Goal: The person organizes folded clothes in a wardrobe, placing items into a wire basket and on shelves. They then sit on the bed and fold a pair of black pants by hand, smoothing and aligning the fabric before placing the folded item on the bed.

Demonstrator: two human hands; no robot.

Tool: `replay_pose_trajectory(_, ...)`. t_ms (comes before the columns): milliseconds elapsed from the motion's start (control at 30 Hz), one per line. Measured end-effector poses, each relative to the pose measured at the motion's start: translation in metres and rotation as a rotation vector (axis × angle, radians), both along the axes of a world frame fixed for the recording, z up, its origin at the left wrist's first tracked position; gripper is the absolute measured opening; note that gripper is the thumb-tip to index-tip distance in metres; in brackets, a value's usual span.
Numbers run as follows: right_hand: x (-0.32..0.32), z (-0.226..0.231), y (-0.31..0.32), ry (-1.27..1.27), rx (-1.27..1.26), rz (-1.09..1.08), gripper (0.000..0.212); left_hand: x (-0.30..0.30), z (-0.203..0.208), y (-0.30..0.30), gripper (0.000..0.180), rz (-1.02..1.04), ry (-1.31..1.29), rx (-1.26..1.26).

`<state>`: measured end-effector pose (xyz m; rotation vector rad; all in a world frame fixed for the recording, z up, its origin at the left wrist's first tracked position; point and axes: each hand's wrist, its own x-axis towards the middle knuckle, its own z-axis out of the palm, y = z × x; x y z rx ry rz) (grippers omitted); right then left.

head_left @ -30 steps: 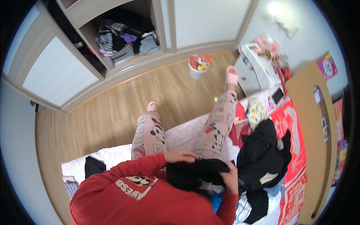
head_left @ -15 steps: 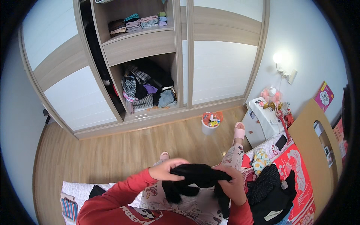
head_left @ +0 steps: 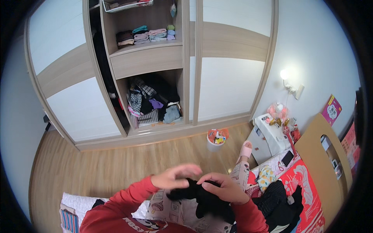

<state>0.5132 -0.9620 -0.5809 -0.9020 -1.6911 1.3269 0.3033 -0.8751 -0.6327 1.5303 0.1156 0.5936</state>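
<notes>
Head view: a black garment [head_left: 213,206] is held over the lap of the pink printed trousers [head_left: 157,207], its upper edge pinched between thumb and fingers of the right hand [head_left: 229,189]. The left hand's [head_left: 175,177] fingers are parted beside it, blurred; contact cannot be told. Judged light, soft and limp, best gripped along that upper edge.

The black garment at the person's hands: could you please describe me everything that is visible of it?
The black garment looks like soft, plain fabric, bunched and drooping, its lower part blurred; its exact type cannot be told. The right hand grips it near the top. The left hand, open, is at its upper left; contact there is unclear. It lies in front of the pink patterned trousers.
</notes>
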Motion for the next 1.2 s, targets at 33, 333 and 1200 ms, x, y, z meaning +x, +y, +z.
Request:
replay_pose_trajectory(33,-0.003,0.0,0.002,-0.032,-0.032,-0.055,0.016,0.0,-0.005,-0.008,0.05,0.011,0.161,0.167)
replay_pose_trajectory(333,0.013,-0.018,0.012,-0.299,-0.01,-0.045,0.021,-0.004,-0.008,-0.009,0.033,0.013,0.125,-0.005)
replay_pose_trajectory(1200,-0.014,0.003,0.01,-0.363,0.087,0.238,0.03,-0.029,0.026,-0.035,0.018,0.134,-0.013,-0.374)
